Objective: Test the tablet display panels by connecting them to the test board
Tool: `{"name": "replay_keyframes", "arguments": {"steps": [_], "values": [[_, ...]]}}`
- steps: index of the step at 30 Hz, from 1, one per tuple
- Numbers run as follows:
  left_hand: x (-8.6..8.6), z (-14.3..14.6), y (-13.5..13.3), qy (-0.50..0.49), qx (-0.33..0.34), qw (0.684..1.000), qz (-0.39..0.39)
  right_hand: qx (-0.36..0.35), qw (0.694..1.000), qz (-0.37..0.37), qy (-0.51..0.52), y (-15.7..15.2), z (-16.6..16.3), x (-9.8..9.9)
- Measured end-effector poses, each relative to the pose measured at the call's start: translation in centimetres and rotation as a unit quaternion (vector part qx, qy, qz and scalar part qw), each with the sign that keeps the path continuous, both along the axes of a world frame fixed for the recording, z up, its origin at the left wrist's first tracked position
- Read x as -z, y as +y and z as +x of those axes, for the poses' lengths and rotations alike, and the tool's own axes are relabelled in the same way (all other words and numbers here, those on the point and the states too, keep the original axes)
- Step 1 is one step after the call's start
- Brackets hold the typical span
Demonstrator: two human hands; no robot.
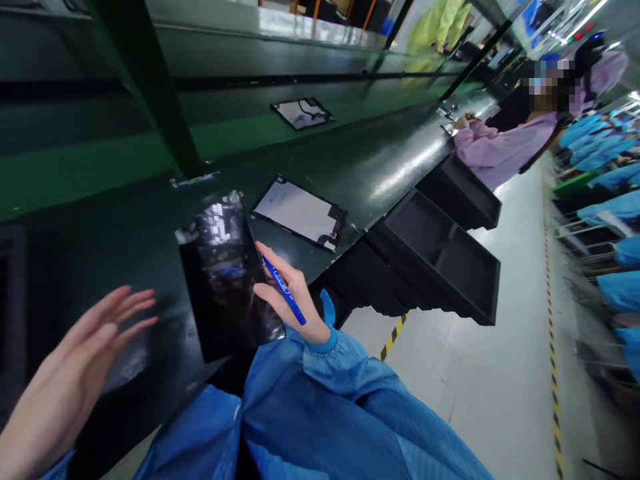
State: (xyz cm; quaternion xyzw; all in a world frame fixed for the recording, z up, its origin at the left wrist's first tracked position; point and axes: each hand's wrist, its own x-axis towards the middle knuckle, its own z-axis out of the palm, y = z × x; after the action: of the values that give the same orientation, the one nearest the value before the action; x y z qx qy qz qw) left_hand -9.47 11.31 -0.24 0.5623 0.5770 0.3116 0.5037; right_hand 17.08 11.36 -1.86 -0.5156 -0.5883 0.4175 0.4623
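My right hand (293, 293) grips the right edge of a glossy black tablet screen panel (225, 287), thumb on its face. A blue marker pen (284, 291) is tucked in the same hand, lying across it. The panel is tilted up at the table's front edge and reflects the lights. My left hand (90, 353) is off to the left of the panel, fingers apart and holding nothing. Just beyond my right hand, another screen panel (300, 212) lies on the table with its pale back up.
A third panel (303, 113) lies farther back on the dark green table (380, 153). A green post (145, 80) rises behind my panel. Stacked black trays (440, 250) stand at the right edge. A co-worker in a pink sleeve (505, 150) sits beyond them.
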Motion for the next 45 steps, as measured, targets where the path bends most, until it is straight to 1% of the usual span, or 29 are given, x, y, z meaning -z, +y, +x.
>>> {"name": "replay_keyframes", "arguments": {"steps": [1, 2, 3, 4, 5, 7, 9, 10, 11, 13, 14, 15, 16, 17, 19, 22, 24, 26, 27, 30, 34, 35, 36, 38, 39, 40, 41, 43, 45], "values": [[0.3, -0.1, 0.5, -0.067, -0.07, 0.994, -0.054, -0.012, 1.0, 0.006, 0.019, 0.2, -0.8, 0.4], [0.4, 0.0, 0.9, -0.122, -0.13, 0.978, -0.111, -0.025, 0.999, 0.012, 0.038, 0.3, -1.8, 0.7], [0.3, 0.1, 1.2, -0.153, -0.175, 0.96, -0.159, -0.036, 0.998, 0.019, 0.056, 0.4, -2.8, 0.8], [0.2, 0.1, 1.3, -0.16, -0.2, 0.947, -0.193, -0.045, 0.996, 0.025, 0.072, 0.4, -3.9, 0.8], [0.0, 0.1, 1.4, -0.157, -0.213, 0.939, -0.219, -0.053, 0.995, 0.03, 0.084, 0.4, -4.8, 0.7], [-0.1, -0.4, 1.4, -0.144, -0.208, 0.934, -0.253, -0.079, 0.992, 0.028, 0.093, 0.5, -5.8, 0.5], [0.1, -1.3, 1.4, -0.128, -0.195, 0.932, -0.276, -0.118, 0.99, 0.017, 0.081, 0.7, -5.5, 0.7], [0.4, -1.8, 1.4, -0.126, -0.189, 0.932, -0.282, -0.123, 0.99, 0.016, 0.064, 1.0, -4.9, 0.9], [0.6, -2.2, 1.4, -0.127, -0.186, 0.932, -0.285, -0.108, 0.993, 0.021, 0.036, 1.3, -3.9, 1.3], [1.0, -2.6, 1.4, -0.134, -0.189, 0.93, -0.287, -0.019, 0.996, 0.066, -0.048, 2.3, -1.5, 2.3], [1.1, -2.6, 1.4, -0.137, -0.199, 0.927, -0.287, 0.035, 0.989, 0.1, -0.101, 2.9, -0.2, 3.0], [1.1, -2.5, 1.5, -0.142, -0.213, 0.923, -0.288, 0.073, 0.976, 0.133, -0.156, 3.5, 1.0, 3.6], [1.2, -2.3, 1.5, -0.147, -0.229, 0.918, -0.287, 0.088, 0.961, 0.163, -0.207, 4.1, 2.0, 4.3], [1.3, -2.1, 1.5, -0.153, -0.244, 0.915, -0.281, 0.08, 0.946, 0.188, -0.251, 4.6, 2.8, 4.8], [1.6, -1.9, 1.5, -0.167, -0.256, 0.916, -0.26, 0.032, 0.925, 0.22, -0.307, 5.3, 3.7, 5.6], [2.4, -1.9, 1.1, -0.185, -0.246, 0.926, -0.219, -0.019, 0.913, 0.238, -0.332, 5.7, 3.8, 6.1], [2.7, -1.8, 1.0, -0.202, -0.253, 0.927, -0.192, -0.026, 0.911, 0.239, -0.336, 5.6, 3.6, 6.0], [2.5, -1.5, 1.0, -0.268, -0.27, 0.905, -0.191, -0.03, 0.911, 0.24, -0.333, 5.6, 3.5, 5.8], [2.3, -1.2, 1.1, -0.304, -0.278, 0.89, -0.197, -0.032, 0.912, 0.241, -0.331, 5.5, 3.5, 5.8], [1.3, -0.4, 1.6, -0.4, -0.311, 0.828, -0.24, -0.042, 0.909, 0.25, -0.331, 5.7, 3.7, 5.9], [0.4, 0.4, 2.0, -0.48, -0.38, 0.737, -0.285, -0.045, 0.906, 0.249, -0.34, 5.9, 3.8, 5.9], [0.2, 0.5, 2.0, -0.487, -0.391, 0.726, -0.289, -0.032, 0.912, 0.244, -0.328, 5.8, 3.5, 5.6], [0.2, 0.6, 1.9, -0.49, -0.398, 0.72, -0.288, -0.008, 0.923, 0.236, -0.303, 5.6, 3.1, 5.1], [0.1, 0.8, 1.8, -0.491, -0.405, 0.719, -0.281, 0.041, 0.952, 0.203, -0.224, 4.9, 1.7, 3.7], [0.1, 0.8, 1.7, -0.49, -0.404, 0.722, -0.274, 0.046, 0.966, 0.18, -0.179, 4.4, 0.8, 2.9], [0.2, 0.8, 1.7, -0.487, -0.401, 0.728, -0.269, 0.029, 0.977, 0.156, -0.14, 3.9, -0.2, 2.1], [0.2, 0.8, 1.7, -0.486, -0.396, 0.733, -0.264, -0.006, 0.984, 0.137, -0.111, 3.4, -1.1, 1.4], [0.3, 0.9, 1.7, -0.484, -0.384, 0.743, -0.259, -0.09, 0.986, 0.113, -0.086, 2.7, -2.8, 0.4], [0.4, 0.9, 1.7, -0.488, -0.372, 0.747, -0.255, -0.134, 0.983, 0.1, -0.079, 2.3, -4.0, 0.1]]}}
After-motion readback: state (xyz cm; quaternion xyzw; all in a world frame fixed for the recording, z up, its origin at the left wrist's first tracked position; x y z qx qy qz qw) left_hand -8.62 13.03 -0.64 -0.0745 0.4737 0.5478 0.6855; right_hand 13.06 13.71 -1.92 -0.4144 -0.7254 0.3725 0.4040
